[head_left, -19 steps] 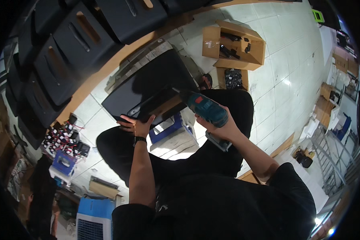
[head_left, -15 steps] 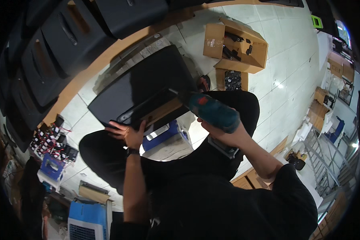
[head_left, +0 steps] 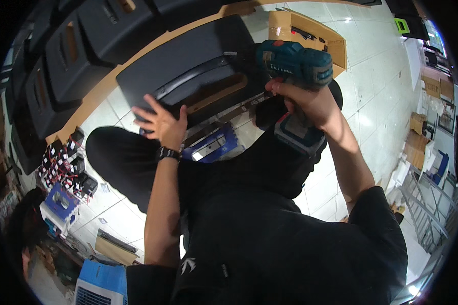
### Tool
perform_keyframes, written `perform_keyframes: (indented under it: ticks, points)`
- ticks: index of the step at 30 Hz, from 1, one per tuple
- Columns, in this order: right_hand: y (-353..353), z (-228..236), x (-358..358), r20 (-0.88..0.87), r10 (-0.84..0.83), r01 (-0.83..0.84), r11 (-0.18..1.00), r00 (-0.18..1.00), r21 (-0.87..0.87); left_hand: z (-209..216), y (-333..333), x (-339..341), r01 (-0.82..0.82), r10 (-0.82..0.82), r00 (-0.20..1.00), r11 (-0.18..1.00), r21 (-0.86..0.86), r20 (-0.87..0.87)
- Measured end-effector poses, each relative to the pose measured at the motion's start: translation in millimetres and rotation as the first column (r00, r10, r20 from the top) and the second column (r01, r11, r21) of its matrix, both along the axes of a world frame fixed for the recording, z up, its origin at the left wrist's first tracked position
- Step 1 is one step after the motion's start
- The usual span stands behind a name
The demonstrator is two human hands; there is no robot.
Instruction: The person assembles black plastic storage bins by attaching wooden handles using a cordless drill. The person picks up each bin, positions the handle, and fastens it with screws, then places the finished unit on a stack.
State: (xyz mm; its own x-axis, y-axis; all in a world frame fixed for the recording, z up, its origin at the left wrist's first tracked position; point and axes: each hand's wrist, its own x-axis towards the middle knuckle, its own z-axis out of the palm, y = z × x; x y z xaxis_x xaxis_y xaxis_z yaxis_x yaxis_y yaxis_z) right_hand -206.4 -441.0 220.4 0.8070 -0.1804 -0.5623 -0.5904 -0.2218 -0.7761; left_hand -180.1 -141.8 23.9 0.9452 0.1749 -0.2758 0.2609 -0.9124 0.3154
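Note:
A large black box-like case [head_left: 183, 56] rests in front of my folded legs, its side bearing a long black handle [head_left: 196, 76] and a wood-edged slot [head_left: 216, 97]. My right hand [head_left: 310, 104] grips a teal cordless drill [head_left: 292, 63] by its handle, with the battery below the fist. The drill's bit points left, toward the right end of the case's handle; whether it touches a screw there I cannot tell. At the near left edge of the case my left hand [head_left: 163, 123] is open, fingers spread. It holds nothing.
A blue-and-white plastic step stool [head_left: 216, 145] is under the case's near side. An open cardboard box [head_left: 336, 40] of dark parts stands at the far right. More black cases [head_left: 76, 71] line the far left. Wired small parts [head_left: 61, 165] lie in a pile beside my left knee.
The drill has gone from slanting up-left to nearly level, farther forward at the handle's right end. My left hand's fingers have spread wider. The whole view has shifted, with the case now higher in it.

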Motion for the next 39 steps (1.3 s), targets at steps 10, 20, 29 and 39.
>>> perform_keyframes:
  ticks: [10,20,29,39]
  points:
    - [102.7,-21.9,-2.1,0.122,0.163,-0.174,0.980,0.979,0.093,-23.9,45.5,-32.3,0.093,0.005,0.920,0.969,-0.230,0.392]
    - [148.0,-28.9,13.9,0.109,0.256,-0.258,0.966,0.960,-0.001,-14.8,41.1,-38.2,-0.011,0.067,0.956,0.980,-0.196,0.284]
    - [160.0,-36.3,20.4,0.113,0.344,-0.338,0.939,0.932,-0.069,-22.5,42.2,-36.5,0.009,0.053,0.942,0.983,-0.182,0.330]
    - [164.6,-28.6,20.6,0.100,0.341,-0.335,0.939,0.935,-0.074,-18.0,41.7,-36.2,-0.007,0.077,0.936,0.980,-0.201,0.342]
